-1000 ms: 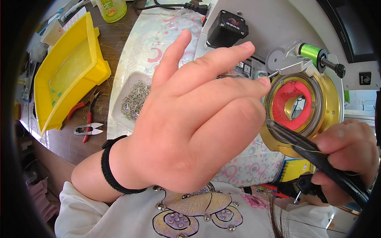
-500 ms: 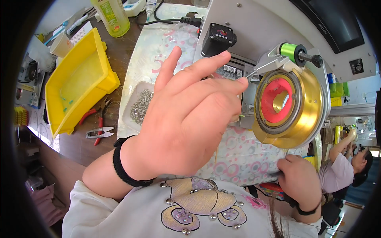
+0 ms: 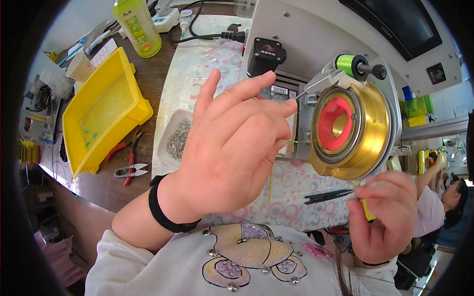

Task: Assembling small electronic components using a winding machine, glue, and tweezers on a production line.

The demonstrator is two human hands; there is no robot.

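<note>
My left hand (image 3: 237,135) is raised over the cloth, its curled fingers closed and two others stretched out. A thin green wire (image 3: 295,142) sticks out from the curled fingers toward the gold winding ring (image 3: 370,133) with its red inner ring (image 3: 335,123). One fingertip is beside the tip of a slim metal guide arm (image 3: 316,85). What lies inside the grip is hidden. My right hand (image 3: 387,212) hangs below the ring, slightly blurred, its fingers bent but apart. Beside it, black tweezers (image 3: 328,196) rest on the patterned cloth (image 3: 296,180).
A green wire spool (image 3: 351,64) sits above the ring on the machine (image 3: 316,24). Left are a white tray (image 3: 170,153) of small metal parts, a yellow bin (image 3: 71,143), red-handled pliers (image 3: 132,155), thread snips (image 3: 131,170) and a bottle (image 3: 138,29). Another person (image 3: 439,207) is at the right.
My right hand has lifted and its fingers have spread apart. Black tweezers now show on the cloth beside it. My left hand keeps its pose. The whole view has shifted slightly.
</note>
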